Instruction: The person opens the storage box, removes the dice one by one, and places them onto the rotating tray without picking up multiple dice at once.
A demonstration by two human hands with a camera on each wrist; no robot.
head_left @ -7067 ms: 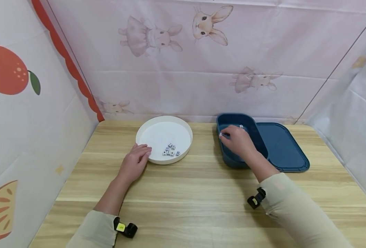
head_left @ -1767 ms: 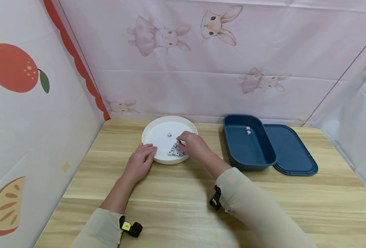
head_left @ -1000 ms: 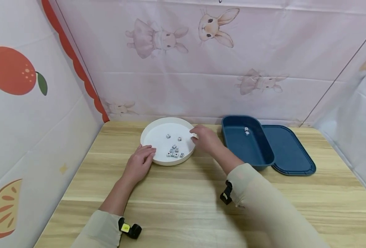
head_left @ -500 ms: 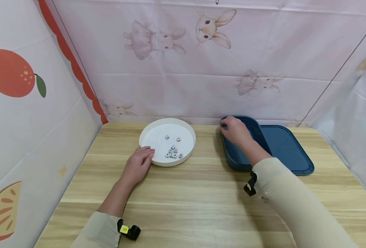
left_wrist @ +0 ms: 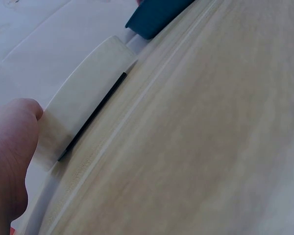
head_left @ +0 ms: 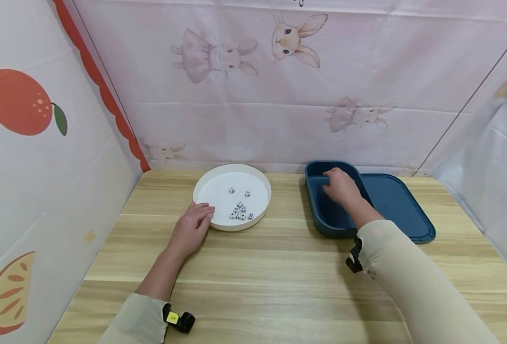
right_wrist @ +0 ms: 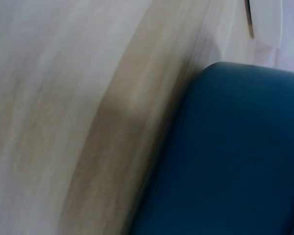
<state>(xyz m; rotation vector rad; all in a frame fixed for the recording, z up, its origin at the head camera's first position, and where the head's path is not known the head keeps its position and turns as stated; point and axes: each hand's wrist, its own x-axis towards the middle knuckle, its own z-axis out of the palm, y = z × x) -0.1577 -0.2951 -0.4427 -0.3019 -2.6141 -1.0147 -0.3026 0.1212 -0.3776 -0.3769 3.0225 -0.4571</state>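
In the head view my left hand [head_left: 192,225] rests on the near-left rim of a round white tray [head_left: 210,180], fingertips just over the edge. The left wrist view shows its thumb [left_wrist: 27,110] against the tray's wall. Several white dice [head_left: 238,210] are grouped low in the tray, with two more lying apart above them. My right hand [head_left: 343,187] reaches down into a deep navy-blue box [head_left: 322,212], fingers bent downward. Its fingertips and the dice in the box are hidden, so I cannot tell whether it holds one. The right wrist view shows only the box's outer wall [right_wrist: 230,156].
A navy-blue lid [head_left: 401,205] lies flat to the right of the box, partly behind it. Both containers stand near the back of a wooden table [head_left: 253,282], before a wall cloth [head_left: 245,129] printed with rabbits.
My right hand has moved from the tray to the box, leaving another die in the tray. Over the last half second it shifted right within the box. The left hand stays at the rim.
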